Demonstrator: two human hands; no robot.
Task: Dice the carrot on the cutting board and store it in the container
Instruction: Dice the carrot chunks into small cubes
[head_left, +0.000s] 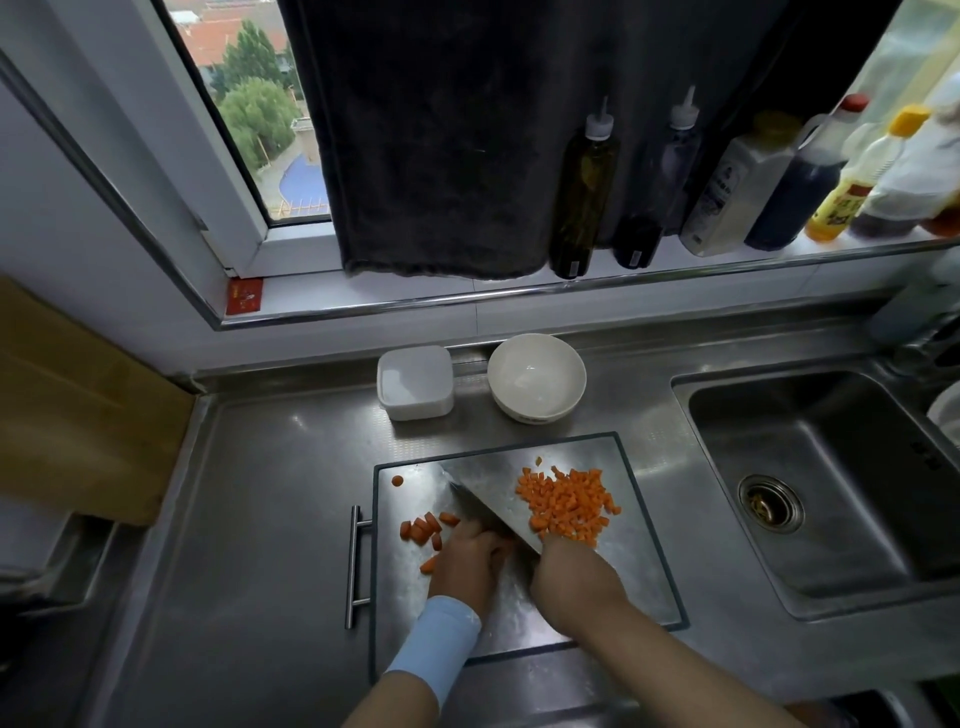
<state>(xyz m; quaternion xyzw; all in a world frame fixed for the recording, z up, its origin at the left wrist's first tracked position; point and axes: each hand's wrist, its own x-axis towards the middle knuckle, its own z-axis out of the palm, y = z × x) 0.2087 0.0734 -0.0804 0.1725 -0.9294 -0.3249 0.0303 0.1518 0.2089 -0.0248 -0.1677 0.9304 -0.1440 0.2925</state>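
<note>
A steel cutting board (636, 561) lies on the counter. On its right side sits a pile of diced carrot (569, 501). Larger carrot pieces (423, 527) lie at the left, and one round slice (397, 480) sits near the far left corner. My right hand (574, 577) grips the handle of a broad cleaver (488, 496), whose blade slants across the board. My left hand (465, 564) curls its fingers over carrot beside the blade; that carrot is mostly hidden. A white lidded plastic container (414, 382) stands behind the board.
A white bowl (536, 376) stands next to the container. The sink (831, 483) lies to the right. Oil and sauce bottles (584, 192) line the window ledge under a dark hanging towel (441, 135). A cardboard box (78, 405) sits at the left.
</note>
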